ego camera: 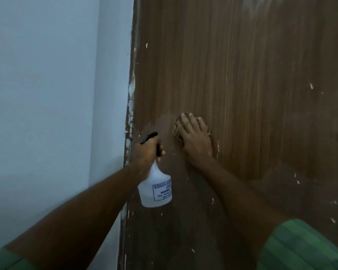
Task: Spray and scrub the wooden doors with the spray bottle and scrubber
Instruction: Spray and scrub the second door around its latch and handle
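**Grip on bottle and scrubber at the door's hinge side**

Our left hand (147, 148) had its grip curled round the neck of the spray bottle (155, 187), fingers wrapped just under the black trigger head (149, 137), with the white body hanging below the fist and its nozzle aimed toward the door. Our right hand (195, 133) lay with fingers spread nearly straight, pressing the scrubber (176, 128) flat against the wood; only its coarse, woven-looking edge showed past the fingertips and at the palm's sides.

We judged the bottle light and rigid, its smooth plastic likely slick when wet, so the narrow neck below the trigger seemed the safest place to hold it. We took the scrubber for something soft and springy that would flatten under the palm, best held by spreading the fingers over its back rather than pinching an edge.

Beyond the hands stood the wooden door (242, 75), brown with vertical grain, and a paler, damp-looking patch (156, 121) sat just left of the scrubber. Pale flecks dotted the panel, thickest along the door edge (130, 106) near the hinge (130, 130). Farthest left rose the light blue wall (47, 84). We judged the scrubbing was under way with much of the panel yet to cover.
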Demonstrator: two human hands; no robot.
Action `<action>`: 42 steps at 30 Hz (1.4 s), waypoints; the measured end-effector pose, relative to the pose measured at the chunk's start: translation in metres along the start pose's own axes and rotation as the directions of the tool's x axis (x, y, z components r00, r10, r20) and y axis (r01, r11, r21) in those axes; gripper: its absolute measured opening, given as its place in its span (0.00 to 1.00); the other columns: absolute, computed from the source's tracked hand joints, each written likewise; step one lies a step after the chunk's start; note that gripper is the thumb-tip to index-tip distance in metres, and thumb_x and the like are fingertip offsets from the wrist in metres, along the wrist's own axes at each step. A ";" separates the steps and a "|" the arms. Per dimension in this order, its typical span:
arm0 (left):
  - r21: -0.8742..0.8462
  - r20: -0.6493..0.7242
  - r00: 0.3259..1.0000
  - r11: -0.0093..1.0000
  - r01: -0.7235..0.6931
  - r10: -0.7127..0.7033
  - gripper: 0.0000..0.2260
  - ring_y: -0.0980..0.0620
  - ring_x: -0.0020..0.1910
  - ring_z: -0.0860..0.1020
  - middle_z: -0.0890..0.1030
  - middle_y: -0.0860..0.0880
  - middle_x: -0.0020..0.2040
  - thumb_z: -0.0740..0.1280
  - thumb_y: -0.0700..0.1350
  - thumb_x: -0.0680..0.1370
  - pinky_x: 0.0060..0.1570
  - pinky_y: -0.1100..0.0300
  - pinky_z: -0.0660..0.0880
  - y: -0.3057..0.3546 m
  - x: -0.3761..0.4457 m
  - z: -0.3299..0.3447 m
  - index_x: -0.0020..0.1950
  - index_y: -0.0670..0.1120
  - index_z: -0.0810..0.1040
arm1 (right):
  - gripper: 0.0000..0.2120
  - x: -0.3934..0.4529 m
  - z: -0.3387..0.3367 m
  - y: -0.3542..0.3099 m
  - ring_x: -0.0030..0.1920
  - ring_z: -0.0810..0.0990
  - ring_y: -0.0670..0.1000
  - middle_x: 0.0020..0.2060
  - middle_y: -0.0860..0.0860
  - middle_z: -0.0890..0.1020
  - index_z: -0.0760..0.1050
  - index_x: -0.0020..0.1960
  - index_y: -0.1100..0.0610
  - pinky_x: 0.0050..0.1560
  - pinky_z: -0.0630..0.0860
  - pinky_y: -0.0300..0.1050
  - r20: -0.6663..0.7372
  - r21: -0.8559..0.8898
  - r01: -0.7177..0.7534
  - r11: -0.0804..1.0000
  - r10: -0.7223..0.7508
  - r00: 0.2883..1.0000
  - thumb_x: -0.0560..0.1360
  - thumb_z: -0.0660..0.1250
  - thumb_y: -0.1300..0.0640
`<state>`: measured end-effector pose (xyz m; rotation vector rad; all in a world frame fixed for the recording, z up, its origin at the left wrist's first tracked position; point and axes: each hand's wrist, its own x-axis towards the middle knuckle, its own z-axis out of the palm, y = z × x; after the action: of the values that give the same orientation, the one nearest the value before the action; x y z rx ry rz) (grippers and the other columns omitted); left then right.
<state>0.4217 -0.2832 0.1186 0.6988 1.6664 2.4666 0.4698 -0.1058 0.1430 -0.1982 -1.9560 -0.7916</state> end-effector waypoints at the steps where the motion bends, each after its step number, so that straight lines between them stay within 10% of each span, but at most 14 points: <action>1: 0.016 0.000 1.000 1.000 0.011 -0.011 0.11 0.55 0.27 0.78 0.80 0.48 0.34 0.68 0.45 0.83 0.23 0.64 0.70 0.000 0.007 -0.005 0.42 0.44 0.80 | 0.30 -0.008 0.013 -0.013 0.83 0.52 0.59 0.83 0.55 0.57 0.63 0.81 0.53 0.82 0.48 0.61 0.048 0.004 0.086 0.996 -0.086 0.995 0.80 0.62 0.57; 5: 0.032 -0.008 0.995 0.994 0.100 -0.100 0.13 0.56 0.22 0.74 0.80 0.48 0.32 0.68 0.47 0.83 0.22 0.63 0.68 -0.009 0.026 -0.018 0.39 0.45 0.79 | 0.30 -0.035 0.028 -0.014 0.83 0.54 0.58 0.83 0.53 0.58 0.63 0.80 0.47 0.81 0.48 0.59 0.304 0.032 0.537 0.843 -0.520 0.798 0.80 0.67 0.56; 11: -0.018 -0.021 0.985 0.985 0.171 -0.172 0.15 0.55 0.24 0.74 0.80 0.48 0.30 0.69 0.49 0.83 0.23 0.63 0.70 -0.031 0.033 -0.028 0.39 0.44 0.80 | 0.30 0.036 0.008 -0.003 0.82 0.57 0.59 0.81 0.55 0.63 0.67 0.79 0.52 0.81 0.53 0.59 -0.020 -0.057 0.042 0.997 -0.044 0.999 0.78 0.68 0.54; 14: -0.039 -0.015 0.979 0.979 0.202 -0.203 0.15 0.55 0.24 0.73 0.80 0.48 0.31 0.68 0.49 0.84 0.26 0.62 0.70 -0.039 0.032 -0.030 0.39 0.45 0.80 | 0.29 0.030 0.020 -0.024 0.82 0.54 0.59 0.82 0.55 0.60 0.65 0.80 0.51 0.82 0.50 0.61 0.035 -0.033 0.091 0.995 -0.090 0.995 0.79 0.63 0.55; 18: -0.023 -0.001 0.978 0.978 0.208 -0.208 0.14 0.54 0.24 0.71 0.79 0.47 0.32 0.67 0.47 0.83 0.29 0.60 0.69 -0.032 0.035 -0.034 0.38 0.45 0.78 | 0.32 0.017 0.024 -0.019 0.83 0.47 0.56 0.84 0.48 0.53 0.60 0.81 0.43 0.81 0.45 0.59 0.471 0.091 0.598 0.796 -0.564 0.679 0.81 0.66 0.58; 21: -0.020 -0.023 0.977 0.977 0.213 -0.214 0.15 0.55 0.21 0.71 0.79 0.47 0.31 0.68 0.48 0.83 0.24 0.61 0.68 -0.023 0.045 -0.041 0.37 0.45 0.78 | 0.30 0.043 0.012 0.016 0.81 0.60 0.59 0.81 0.52 0.64 0.69 0.78 0.48 0.80 0.50 0.56 0.194 0.003 0.519 0.855 -0.509 0.838 0.77 0.71 0.58; 24: 0.020 -0.069 0.976 0.978 0.206 -0.204 0.14 0.54 0.23 0.71 0.76 0.48 0.30 0.68 0.48 0.83 0.24 0.62 0.69 -0.023 0.052 -0.049 0.39 0.45 0.78 | 0.32 0.058 0.008 0.020 0.79 0.63 0.61 0.78 0.56 0.68 0.72 0.76 0.53 0.80 0.56 0.60 -0.054 -0.024 0.138 0.990 -0.139 0.989 0.73 0.74 0.56; 28: 0.025 0.012 0.974 0.974 0.224 -0.224 0.14 0.56 0.23 0.72 0.79 0.48 0.31 0.68 0.48 0.84 0.23 0.64 0.68 -0.035 0.051 -0.058 0.40 0.45 0.79 | 0.31 0.050 0.024 -0.036 0.82 0.57 0.60 0.81 0.56 0.63 0.67 0.79 0.53 0.82 0.48 0.59 -0.098 0.022 -0.033 0.999 0.035 0.995 0.77 0.65 0.52; 33: 0.052 0.036 0.975 0.975 0.216 -0.218 0.16 0.56 0.23 0.72 0.77 0.49 0.30 0.68 0.49 0.84 0.26 0.62 0.68 -0.037 0.055 -0.062 0.38 0.45 0.78 | 0.32 0.056 0.042 -0.041 0.83 0.52 0.59 0.83 0.54 0.56 0.58 0.83 0.49 0.82 0.46 0.58 0.192 -0.007 0.377 0.926 -0.369 0.909 0.81 0.64 0.50; 39: 0.069 -0.014 0.985 0.983 0.171 -0.170 0.12 0.57 0.22 0.74 0.83 0.48 0.33 0.71 0.49 0.82 0.27 0.62 0.71 -0.044 0.072 -0.078 0.42 0.44 0.83 | 0.33 0.082 0.038 -0.059 0.82 0.55 0.60 0.82 0.56 0.61 0.65 0.80 0.53 0.81 0.51 0.60 -0.070 0.008 -0.021 1.000 0.022 0.997 0.77 0.67 0.52; 42: 0.086 -0.044 0.990 0.987 0.137 -0.133 0.11 0.57 0.23 0.76 0.85 0.47 0.35 0.71 0.48 0.82 0.26 0.62 0.72 -0.052 0.074 -0.087 0.45 0.42 0.85 | 0.33 0.062 0.060 -0.093 0.82 0.54 0.61 0.82 0.55 0.59 0.65 0.80 0.51 0.81 0.50 0.63 0.066 0.043 0.166 0.985 -0.168 0.984 0.77 0.69 0.55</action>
<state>0.3105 -0.3141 0.0697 0.5308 1.7832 2.3403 0.3528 -0.1531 0.1353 -0.0392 -2.0713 -0.8657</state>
